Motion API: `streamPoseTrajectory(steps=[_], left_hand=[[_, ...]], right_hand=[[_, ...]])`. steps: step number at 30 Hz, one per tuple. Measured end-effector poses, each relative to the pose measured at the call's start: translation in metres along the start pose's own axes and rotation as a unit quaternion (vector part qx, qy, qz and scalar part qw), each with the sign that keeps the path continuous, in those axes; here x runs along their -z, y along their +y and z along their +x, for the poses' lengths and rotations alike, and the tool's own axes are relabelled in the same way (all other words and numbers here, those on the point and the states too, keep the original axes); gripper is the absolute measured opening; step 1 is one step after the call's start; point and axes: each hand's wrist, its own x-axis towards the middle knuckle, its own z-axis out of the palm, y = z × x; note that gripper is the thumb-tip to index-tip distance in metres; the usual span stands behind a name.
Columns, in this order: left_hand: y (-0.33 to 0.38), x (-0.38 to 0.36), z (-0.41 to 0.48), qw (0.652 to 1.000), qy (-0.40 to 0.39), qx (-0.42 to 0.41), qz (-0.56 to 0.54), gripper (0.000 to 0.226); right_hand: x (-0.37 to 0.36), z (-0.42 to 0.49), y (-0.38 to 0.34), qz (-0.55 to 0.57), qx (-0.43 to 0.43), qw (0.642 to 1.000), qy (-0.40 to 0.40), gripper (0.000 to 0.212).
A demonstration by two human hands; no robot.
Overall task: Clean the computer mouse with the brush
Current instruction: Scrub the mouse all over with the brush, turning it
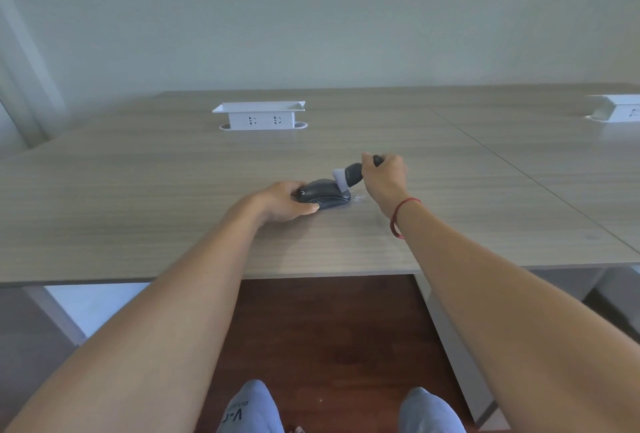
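A black computer mouse (325, 195) lies on the wooden table (173, 190), a little right of the middle. My left hand (282, 202) grips its left end, thumb along the near side. My right hand (384, 178) is closed around the dark handle of a brush (353, 172). The brush slants down to the left, and its pale grey bristles touch the top right of the mouse. A small clear scrap (360, 197) lies on the table just right of the mouse.
A white socket box (259, 116) stands on the table behind the mouse. A second white socket box (620, 112) sits at the far right. A seam between tabletops runs diagonally on the right. The table's front edge is close to my knees.
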Motion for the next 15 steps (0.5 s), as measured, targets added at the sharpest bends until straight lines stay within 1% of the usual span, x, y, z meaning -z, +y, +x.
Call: streamPoseTrajectory(steps=[1, 2, 3, 4, 5, 6, 7, 8, 10, 12, 15], left_hand=[[0.001, 0.001, 0.003, 1.0, -0.009, 0.016, 0.019, 0.04], [0.002, 0.002, 0.005, 0.999, -0.016, 0.038, 0.033, 0.056], [0.002, 0.002, 0.007, 0.998, -0.013, 0.057, 0.036, 0.079], [0.002, 0.0, 0.008, 0.997, 0.001, 0.067, 0.029, 0.101], [0.002, -0.004, 0.008, 0.997, 0.028, 0.065, 0.017, 0.114], [0.002, -0.008, 0.006, 0.996, 0.065, 0.054, 0.001, 0.116], [0.002, -0.014, 0.005, 0.993, 0.105, 0.042, -0.016, 0.11], [0.001, -0.019, 0.004, 0.989, 0.144, 0.029, -0.018, 0.098], [0.0, -0.025, 0.004, 0.981, 0.192, 0.009, 0.0, 0.077], [0.0, -0.025, 0.004, 0.983, 0.184, -0.008, 0.001, 0.066], [-0.006, -0.016, 0.005, 0.99, 0.134, -0.031, -0.041, 0.051]], right_hand=[[0.001, 0.001, 0.0, 0.007, 0.0, 1.0, 0.006, 0.042], [0.002, 0.003, -0.001, 0.016, 0.002, 1.0, 0.011, 0.041], [0.002, 0.004, -0.002, 0.023, 0.002, 1.0, 0.015, 0.042], [0.002, 0.004, -0.004, 0.029, 0.002, 0.999, 0.016, 0.042], [0.002, 0.004, -0.005, 0.035, 0.001, 0.999, 0.013, 0.042], [0.001, 0.004, -0.006, 0.039, 0.0, 0.999, 0.004, 0.041], [0.0, 0.003, -0.007, 0.041, 0.0, 0.999, -0.009, 0.039], [-0.001, 0.003, -0.007, 0.04, 0.0, 0.999, -0.024, 0.037], [-0.003, 0.003, -0.006, 0.033, -0.004, 0.998, -0.053, 0.03], [-0.001, 0.006, -0.003, 0.013, -0.01, 0.998, -0.052, 0.032], [0.008, 0.011, 0.002, -0.038, -0.015, 0.999, -0.021, 0.038]])
